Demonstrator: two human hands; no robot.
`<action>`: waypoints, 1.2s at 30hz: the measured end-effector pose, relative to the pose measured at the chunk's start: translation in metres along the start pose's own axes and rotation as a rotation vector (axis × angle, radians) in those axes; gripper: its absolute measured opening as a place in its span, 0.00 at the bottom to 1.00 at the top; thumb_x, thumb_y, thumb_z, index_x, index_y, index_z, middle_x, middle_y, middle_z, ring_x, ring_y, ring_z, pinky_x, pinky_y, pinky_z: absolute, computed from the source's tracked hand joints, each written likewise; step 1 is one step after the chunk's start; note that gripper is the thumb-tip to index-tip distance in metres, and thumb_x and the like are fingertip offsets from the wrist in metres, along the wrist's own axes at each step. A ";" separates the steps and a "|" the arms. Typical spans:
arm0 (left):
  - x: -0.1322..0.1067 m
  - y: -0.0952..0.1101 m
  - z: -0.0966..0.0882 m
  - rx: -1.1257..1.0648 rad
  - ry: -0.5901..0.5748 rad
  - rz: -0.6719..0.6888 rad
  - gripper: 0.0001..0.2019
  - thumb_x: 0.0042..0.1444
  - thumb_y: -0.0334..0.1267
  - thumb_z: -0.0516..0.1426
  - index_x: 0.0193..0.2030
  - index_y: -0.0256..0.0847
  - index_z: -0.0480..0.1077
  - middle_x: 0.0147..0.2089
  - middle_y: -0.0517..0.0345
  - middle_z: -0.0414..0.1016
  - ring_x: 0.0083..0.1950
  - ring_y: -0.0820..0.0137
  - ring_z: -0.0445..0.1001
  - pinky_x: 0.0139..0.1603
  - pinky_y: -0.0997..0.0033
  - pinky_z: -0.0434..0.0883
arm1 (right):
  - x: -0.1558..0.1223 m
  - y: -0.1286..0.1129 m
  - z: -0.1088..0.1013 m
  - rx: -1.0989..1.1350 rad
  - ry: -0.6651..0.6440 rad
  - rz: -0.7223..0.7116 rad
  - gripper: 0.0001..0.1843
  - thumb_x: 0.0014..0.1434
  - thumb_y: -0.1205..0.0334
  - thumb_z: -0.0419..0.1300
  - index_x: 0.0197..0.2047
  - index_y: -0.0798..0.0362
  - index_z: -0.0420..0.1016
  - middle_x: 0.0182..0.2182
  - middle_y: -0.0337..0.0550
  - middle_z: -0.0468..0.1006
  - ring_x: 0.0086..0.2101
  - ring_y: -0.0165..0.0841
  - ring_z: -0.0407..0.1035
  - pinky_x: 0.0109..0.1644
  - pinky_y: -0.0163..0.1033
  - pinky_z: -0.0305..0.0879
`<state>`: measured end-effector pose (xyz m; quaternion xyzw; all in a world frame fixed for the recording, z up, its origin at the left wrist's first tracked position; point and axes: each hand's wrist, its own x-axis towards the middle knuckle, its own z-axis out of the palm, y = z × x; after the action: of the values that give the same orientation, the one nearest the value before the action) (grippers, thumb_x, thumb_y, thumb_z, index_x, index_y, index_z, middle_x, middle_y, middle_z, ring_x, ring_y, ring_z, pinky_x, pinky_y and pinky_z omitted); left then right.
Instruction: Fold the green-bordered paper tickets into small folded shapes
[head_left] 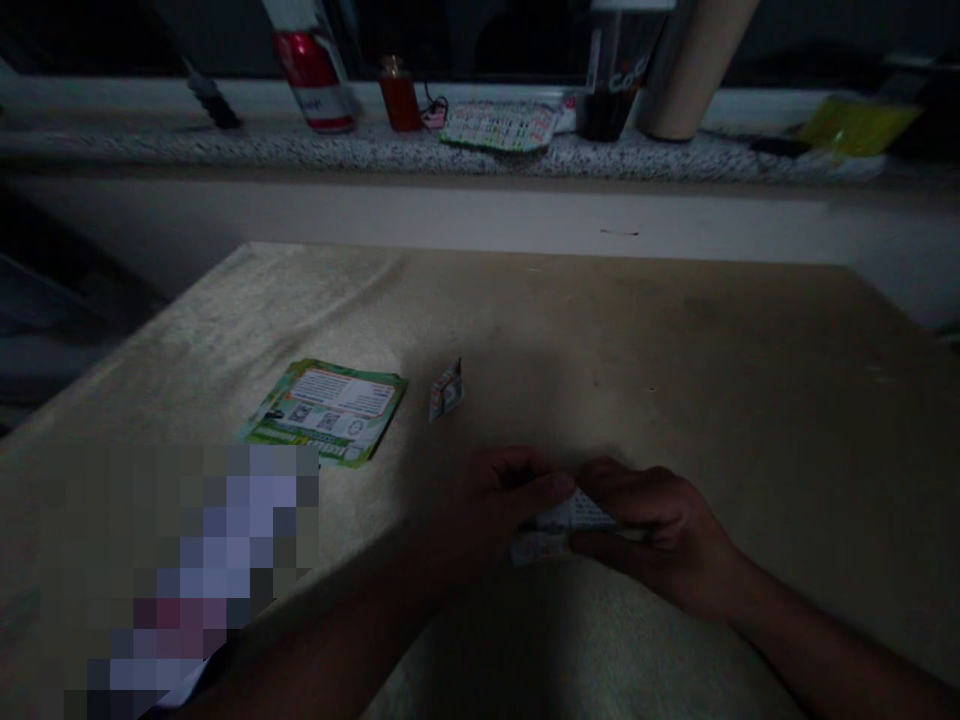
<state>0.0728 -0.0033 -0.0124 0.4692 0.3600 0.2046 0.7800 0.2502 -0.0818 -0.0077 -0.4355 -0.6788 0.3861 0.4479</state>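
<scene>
Both hands meet over the near middle of a beige table [675, 340] in dim light. My left hand [495, 505] and my right hand [656, 525] pinch a small folded piece of printed paper [570, 518] between their fingertips, just above the tabletop. A little folded paper shape [445, 390] stands on the table beyond my left hand. A stack of green printed paper sheets [326, 412] lies flat further left.
A speckled stone ledge [375, 150] runs behind the table with a red-and-white can [315, 70], a small red bottle [399, 98], a printed sheet [499, 127], a dark cup [619, 75] and a cardboard tube [694, 65]. A blurred patch covers the near left corner.
</scene>
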 end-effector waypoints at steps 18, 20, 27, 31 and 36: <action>-0.004 0.002 -0.002 0.143 -0.037 0.195 0.12 0.46 0.35 0.71 0.36 0.37 0.75 0.33 0.58 0.79 0.35 0.71 0.75 0.38 0.72 0.72 | -0.008 0.006 -0.006 0.110 0.097 0.258 0.14 0.65 0.56 0.62 0.31 0.53 0.80 0.27 0.41 0.77 0.27 0.32 0.69 0.30 0.38 0.65; -0.003 0.002 -0.004 0.154 -0.016 0.200 0.11 0.47 0.35 0.70 0.37 0.37 0.75 0.35 0.56 0.80 0.36 0.70 0.77 0.39 0.71 0.72 | -0.010 0.007 -0.006 0.104 0.116 0.269 0.11 0.64 0.58 0.63 0.32 0.53 0.80 0.28 0.40 0.77 0.27 0.31 0.69 0.30 0.37 0.65; -0.003 0.002 -0.009 0.191 0.052 0.246 0.11 0.49 0.37 0.69 0.38 0.38 0.75 0.35 0.57 0.80 0.36 0.69 0.76 0.38 0.71 0.72 | -0.011 0.007 -0.009 0.084 0.259 0.257 0.05 0.62 0.61 0.66 0.35 0.51 0.82 0.27 0.41 0.80 0.30 0.33 0.74 0.31 0.36 0.69; -0.005 0.003 -0.007 0.305 0.051 0.304 0.09 0.50 0.39 0.68 0.35 0.38 0.76 0.30 0.59 0.77 0.31 0.71 0.73 0.32 0.73 0.69 | -0.009 0.007 -0.007 0.015 0.291 0.119 0.04 0.61 0.64 0.66 0.36 0.50 0.83 0.29 0.42 0.81 0.33 0.35 0.76 0.33 0.38 0.72; -0.008 0.009 -0.012 0.512 0.076 0.762 0.05 0.53 0.29 0.65 0.36 0.40 0.78 0.38 0.56 0.77 0.39 0.69 0.76 0.41 0.71 0.71 | -0.009 0.005 -0.011 -0.196 0.376 -0.035 0.10 0.57 0.67 0.69 0.42 0.46 0.84 0.31 0.42 0.80 0.31 0.34 0.75 0.32 0.39 0.73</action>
<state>0.0587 0.0026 -0.0052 0.7377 0.2290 0.3986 0.4944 0.2632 -0.0870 -0.0111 -0.5293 -0.6251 0.2224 0.5288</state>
